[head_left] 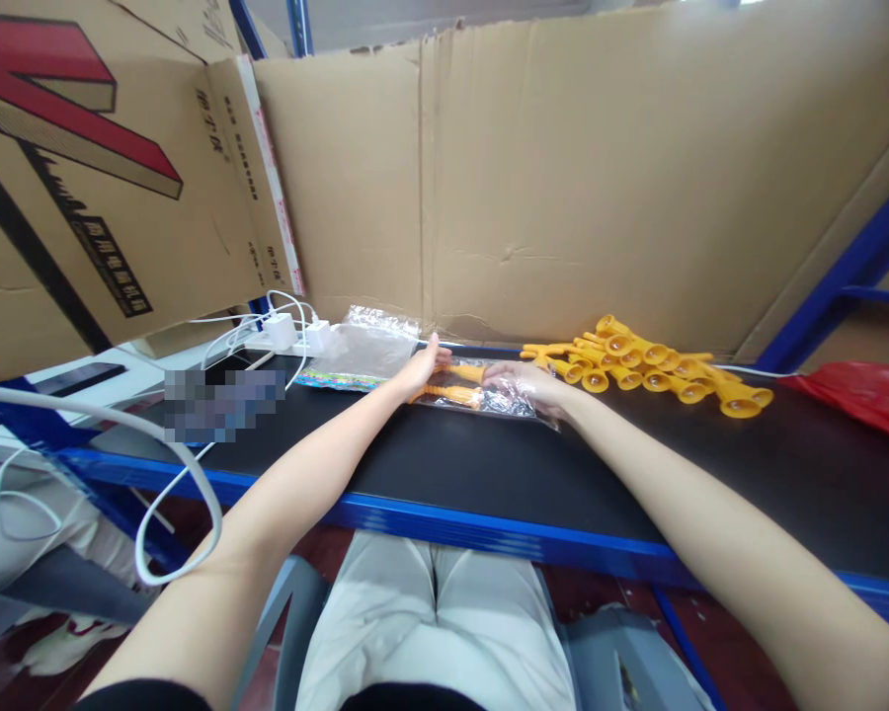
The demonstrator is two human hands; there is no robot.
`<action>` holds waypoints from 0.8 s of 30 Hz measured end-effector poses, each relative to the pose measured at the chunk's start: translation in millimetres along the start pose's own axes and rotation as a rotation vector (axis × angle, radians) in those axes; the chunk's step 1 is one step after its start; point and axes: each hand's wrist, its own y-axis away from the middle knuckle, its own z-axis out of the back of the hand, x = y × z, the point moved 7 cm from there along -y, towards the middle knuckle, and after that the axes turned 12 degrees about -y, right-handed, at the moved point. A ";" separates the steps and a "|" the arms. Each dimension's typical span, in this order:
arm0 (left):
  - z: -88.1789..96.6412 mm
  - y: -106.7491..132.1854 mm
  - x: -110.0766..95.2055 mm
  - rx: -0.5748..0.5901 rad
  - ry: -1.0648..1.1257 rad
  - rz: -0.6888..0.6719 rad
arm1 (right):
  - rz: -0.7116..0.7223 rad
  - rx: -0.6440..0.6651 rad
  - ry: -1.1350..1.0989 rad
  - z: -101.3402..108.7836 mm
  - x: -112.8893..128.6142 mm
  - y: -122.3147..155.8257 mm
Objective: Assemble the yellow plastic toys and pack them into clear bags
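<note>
The cardboard box (170, 247) at the upper left of the frame carries a black label (119, 267) whose slanting characters read 商用电脑机箱, with small Latin print (102, 272) alongside, too blurred to make out. Above them stands a large red block letter (81, 94), cut off by the frame's edge, so which one is unclear. Dark characters (208, 123) on the box's flap (226, 197), seemingly 绝尘侠, appear twice; the handwriting (218, 25) near the top edge is illegible.
</note>
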 end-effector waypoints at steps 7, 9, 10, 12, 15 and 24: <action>-4.0 5.3 -5.0 0.042 -0.146 -0.025 | 0.052 0.075 -0.003 -1.8 0.7 -1.1; -8.2 8.4 -8.4 0.090 -0.303 -0.052 | 0.067 0.068 0.009 -0.7 0.1 -2.6; -11.3 10.4 -10.7 0.119 -0.413 -0.078 | 0.071 0.055 0.018 0.5 -0.4 -3.4; -17.9 14.7 -15.4 0.167 -0.639 -0.143 | 0.063 0.026 0.039 3.4 -2.3 -4.5; -24.8 20.1 -21.3 0.189 -0.809 -0.212 | 0.059 0.068 0.047 2.2 -2.4 -3.3; -21.8 16.3 -15.0 0.187 -0.676 -0.123 | 0.091 -0.052 0.454 17.6 21.2 6.4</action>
